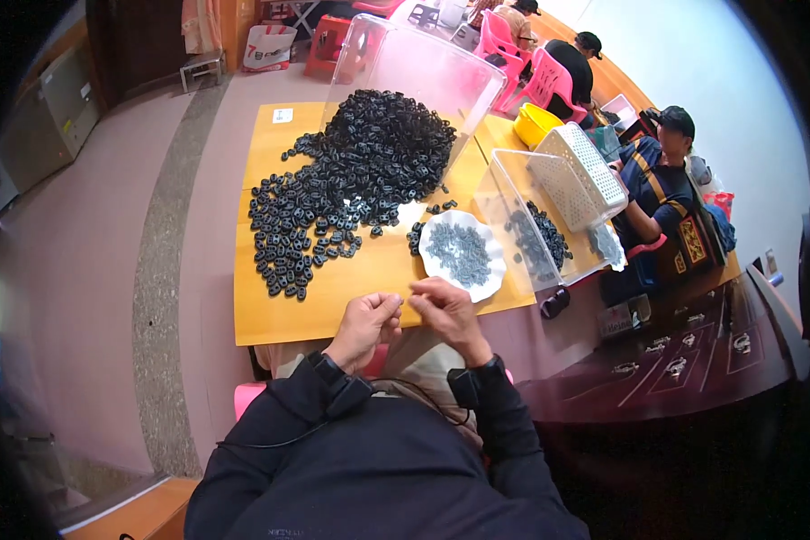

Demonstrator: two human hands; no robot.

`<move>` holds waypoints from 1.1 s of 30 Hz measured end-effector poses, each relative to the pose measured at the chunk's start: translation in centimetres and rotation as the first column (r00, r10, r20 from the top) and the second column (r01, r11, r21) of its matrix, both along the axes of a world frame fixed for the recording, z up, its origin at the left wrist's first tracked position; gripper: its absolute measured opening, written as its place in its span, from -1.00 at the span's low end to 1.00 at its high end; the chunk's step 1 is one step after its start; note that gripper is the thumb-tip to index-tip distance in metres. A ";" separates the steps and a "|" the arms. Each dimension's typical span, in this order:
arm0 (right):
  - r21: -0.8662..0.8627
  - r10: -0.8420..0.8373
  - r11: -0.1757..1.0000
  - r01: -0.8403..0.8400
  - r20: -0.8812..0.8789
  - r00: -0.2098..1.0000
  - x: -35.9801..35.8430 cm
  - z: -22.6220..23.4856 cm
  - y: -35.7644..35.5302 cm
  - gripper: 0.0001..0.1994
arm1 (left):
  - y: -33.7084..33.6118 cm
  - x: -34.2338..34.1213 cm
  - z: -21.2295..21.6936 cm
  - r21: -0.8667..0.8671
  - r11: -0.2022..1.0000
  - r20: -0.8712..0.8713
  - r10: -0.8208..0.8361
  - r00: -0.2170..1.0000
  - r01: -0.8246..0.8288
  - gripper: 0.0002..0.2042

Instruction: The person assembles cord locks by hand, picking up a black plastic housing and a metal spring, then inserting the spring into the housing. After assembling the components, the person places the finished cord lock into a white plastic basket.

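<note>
My left hand (367, 329) is pinched closed just off the table's front edge, above my lap. Facing it, my right hand (452, 315) has its thumb and fingertips drawn together. What either pinch holds is too small to make out. Beyond my hands, a big heap of small black oval plastic pieces with holes (382, 148) covers much of the table, thinning out toward its left front. Close to my right hand sits a white wavy-rimmed plate (492, 286) filled with tiny grey pieces (459, 252).
A large clear plastic bin (463, 76) lies tipped behind the heap on the yellow table (250, 315). On the right, a clear box (513, 166) holds more black pieces, beside a white perforated basket (578, 175) and yellow bowl (535, 124). Another person (661, 180) sits at the right.
</note>
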State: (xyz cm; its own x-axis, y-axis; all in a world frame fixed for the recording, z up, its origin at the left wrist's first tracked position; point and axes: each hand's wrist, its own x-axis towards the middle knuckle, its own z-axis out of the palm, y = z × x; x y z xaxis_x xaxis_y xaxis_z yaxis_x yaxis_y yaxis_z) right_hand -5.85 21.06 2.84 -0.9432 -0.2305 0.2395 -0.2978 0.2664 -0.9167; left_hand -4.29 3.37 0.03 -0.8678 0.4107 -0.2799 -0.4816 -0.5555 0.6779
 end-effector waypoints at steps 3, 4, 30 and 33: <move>-0.046 0.034 0.998 -0.035 -0.017 0.999 0.4 -1.0 -1.4 -0.86 | -0.1 0.0 0.0 0.037 0.999 -0.004 0.005 1.000 -0.005 -0.82; -0.080 0.011 0.997 -0.013 -0.018 1.000 0.3 -1.1 -1.6 -0.86 | -0.1 -0.1 0.0 0.065 0.998 0.006 0.013 1.000 -0.013 -0.83; -0.420 0.051 0.907 0.035 0.190 0.980 -0.1 -2.9 -0.9 -0.91 | -0.4 -0.1 0.6 0.077 0.986 0.068 0.141 0.988 -0.146 -0.82; -0.392 0.065 0.920 0.020 0.202 0.977 -0.1 -2.6 -0.9 -0.90 | -0.4 -0.2 0.2 0.070 0.986 0.078 0.145 0.986 -0.150 -0.82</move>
State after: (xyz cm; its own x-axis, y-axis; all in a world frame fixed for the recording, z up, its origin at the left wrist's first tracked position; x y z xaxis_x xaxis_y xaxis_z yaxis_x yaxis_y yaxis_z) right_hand -5.91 20.16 0.20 -0.9768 -0.1808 0.1147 -0.0920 -0.1292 -0.9873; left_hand -4.48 2.99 0.22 -0.8989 0.3020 -0.3174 -0.4368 -0.6725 0.5974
